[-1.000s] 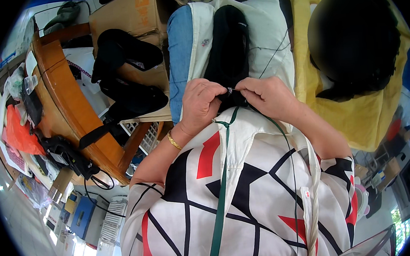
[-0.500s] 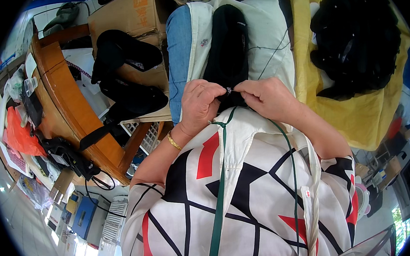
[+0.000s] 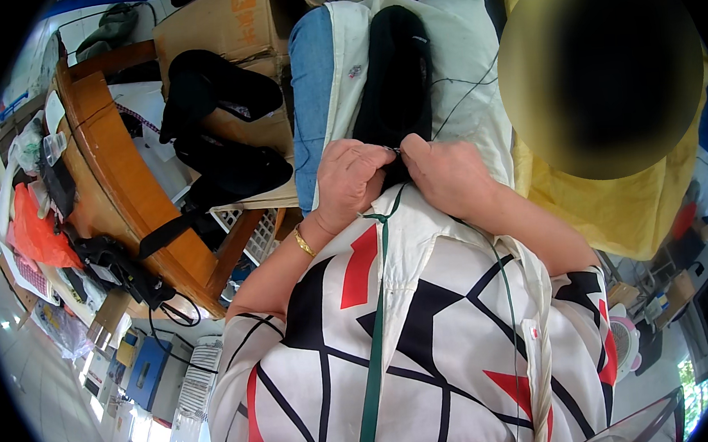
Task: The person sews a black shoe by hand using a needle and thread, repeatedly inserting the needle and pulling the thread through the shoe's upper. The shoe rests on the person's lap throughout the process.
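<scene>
A black cloth shoe (image 3: pixel 398 70) lies lengthwise on white cloth over my lap, its heel end towards me. My left hand (image 3: pixel 348 180) is closed, thumb and fingers pinching the heel's edge. Against it, my right hand (image 3: pixel 449 175) is closed in a pinch at the same edge; whatever sits between its fingertips is hidden. A thin dark thread (image 3: pixel 467 96) runs over the white cloth (image 3: pixel 469 40) on the right and reaches down to my right hand.
Black shoes (image 3: pixel 231 160) rest on a cardboard box (image 3: pixel 230 32) at left, beside a curved wooden chair (image 3: pixel 115 155). Rolled denim (image 3: pixel 311 101) borders the white cloth. Yellow cloth (image 3: pixel 600 220) spreads at right, partly covered by a blurred disc. Green cord (image 3: pixel 381 318) hangs down my front.
My right hand has moved slightly left and up, so its fingertips now meet my left ones. The small light patch between them at the heel is mostly covered. The thread has shifted.
</scene>
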Available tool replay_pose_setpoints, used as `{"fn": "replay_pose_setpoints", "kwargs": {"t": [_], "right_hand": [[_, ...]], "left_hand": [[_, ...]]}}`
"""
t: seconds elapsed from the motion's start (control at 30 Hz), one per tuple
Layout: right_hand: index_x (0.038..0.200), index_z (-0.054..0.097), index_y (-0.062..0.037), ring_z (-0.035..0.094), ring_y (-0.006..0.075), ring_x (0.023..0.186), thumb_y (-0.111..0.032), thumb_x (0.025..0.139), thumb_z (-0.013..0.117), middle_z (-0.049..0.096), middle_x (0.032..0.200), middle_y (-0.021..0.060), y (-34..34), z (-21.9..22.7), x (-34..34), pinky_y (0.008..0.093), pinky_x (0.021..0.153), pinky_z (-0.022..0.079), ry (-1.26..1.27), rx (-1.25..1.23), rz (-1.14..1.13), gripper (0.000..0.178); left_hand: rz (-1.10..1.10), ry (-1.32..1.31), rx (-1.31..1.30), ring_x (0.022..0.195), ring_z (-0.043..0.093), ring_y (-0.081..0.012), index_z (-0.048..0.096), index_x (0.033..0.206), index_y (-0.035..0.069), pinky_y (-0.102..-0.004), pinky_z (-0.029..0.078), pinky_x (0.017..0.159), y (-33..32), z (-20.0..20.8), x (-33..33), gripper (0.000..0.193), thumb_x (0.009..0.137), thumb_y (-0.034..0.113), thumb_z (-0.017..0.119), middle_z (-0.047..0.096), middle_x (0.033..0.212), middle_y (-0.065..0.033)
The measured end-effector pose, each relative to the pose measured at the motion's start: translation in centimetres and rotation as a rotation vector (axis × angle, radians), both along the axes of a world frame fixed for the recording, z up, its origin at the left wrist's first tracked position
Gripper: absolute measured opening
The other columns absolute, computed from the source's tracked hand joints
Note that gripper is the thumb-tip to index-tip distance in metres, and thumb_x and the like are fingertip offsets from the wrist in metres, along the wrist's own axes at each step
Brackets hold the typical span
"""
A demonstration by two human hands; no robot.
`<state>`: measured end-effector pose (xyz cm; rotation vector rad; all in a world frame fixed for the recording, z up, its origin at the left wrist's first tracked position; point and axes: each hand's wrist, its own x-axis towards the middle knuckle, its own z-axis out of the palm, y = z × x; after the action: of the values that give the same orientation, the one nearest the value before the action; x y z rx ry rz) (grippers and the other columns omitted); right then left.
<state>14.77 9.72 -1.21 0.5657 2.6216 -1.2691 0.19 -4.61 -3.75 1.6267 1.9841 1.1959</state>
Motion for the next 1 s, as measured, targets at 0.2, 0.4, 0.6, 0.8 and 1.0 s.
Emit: {"fn": "replay_pose_setpoints", "kwargs": {"t": [0.2, 0.4, 0.6, 0.8, 1.0], "right_hand": [[0.099, 0.053, -0.0044, 0.063, 0.0386, 0.061, -0.014, 0.096, 0.056, 0.063, 0.069, 0.0169, -0.8, -0.8, 0.7, 0.049, 0.054, 0.048, 0.078, 0.017, -0.069, 0.01], [0.096, 0.049, -0.0019, 0.063, 0.0394, 0.062, -0.014, 0.098, 0.053, 0.063, 0.067, 0.0184, -1.1, -0.7, 0.1, 0.0495, 0.056, 0.048, 0.098, -0.138, -0.226, 0.013], [0.104, 0.055, -0.0022, 0.062, 0.0342, 0.068, -0.012, 0.097, 0.057, 0.062, 0.075, 0.0164, 0.5, 0.4, -1.0, 0.0415, 0.064, 0.049, -0.033, -0.494, -0.314, 0.012], [0.09, 0.067, -0.0054, 0.063, 0.0321, 0.08, -0.018, 0.092, 0.063, 0.064, 0.087, 0.0115, 3.2, 0.7, -1.7, 0.0397, 0.069, 0.051, 0.091, -0.246, -0.164, 0.013], [0.088, 0.066, -0.006, 0.064, 0.0332, 0.082, -0.02, 0.091, 0.061, 0.063, 0.089, 0.0108, 3.7, 0.5, -3.0, 0.0431, 0.07, 0.051, 0.05, -0.188, 0.023, 0.015]], "left_hand": [[0.09, 0.013, -0.11, 0.081, 0.063, -0.0241, 0.07, 0.095, 0.011, -0.0356, 0.049, 0.074, -0.7, 0.2, 0.3, 0.029, 0.067, 0.003, 0.077, 0.069, 0.088, -0.0021], [0.065, -0.157, -0.146, 0.08, 0.062, -0.0257, 0.071, 0.099, 0.01, -0.0361, 0.048, 0.072, -1.1, -0.2, 0.4, 0.033, 0.068, 0.005, 0.079, 0.067, 0.086, -0.004], [-0.007, -0.112, -0.12, 0.077, 0.058, -0.026, 0.072, 0.101, 0.011, -0.037, 0.046, 0.07, -1.0, -0.3, 0.2, 0.035, 0.066, 0.004, 0.078, 0.064, 0.085, -0.0043], [-0.068, -0.015, -0.033, 0.078, 0.056, -0.0247, 0.072, 0.103, 0.011, -0.0368, 0.044, 0.07, -0.8, -0.4, -0.1, 0.039, 0.066, 0.003, 0.078, 0.063, 0.087, -0.0024], [-0.084, 0.038, -0.015, 0.079, 0.056, -0.0232, 0.072, 0.102, 0.012, -0.0367, 0.044, 0.071, -0.6, -0.2, -0.2, 0.04, 0.064, 0.003, 0.078, 0.063, 0.087, -0.0004]]}}
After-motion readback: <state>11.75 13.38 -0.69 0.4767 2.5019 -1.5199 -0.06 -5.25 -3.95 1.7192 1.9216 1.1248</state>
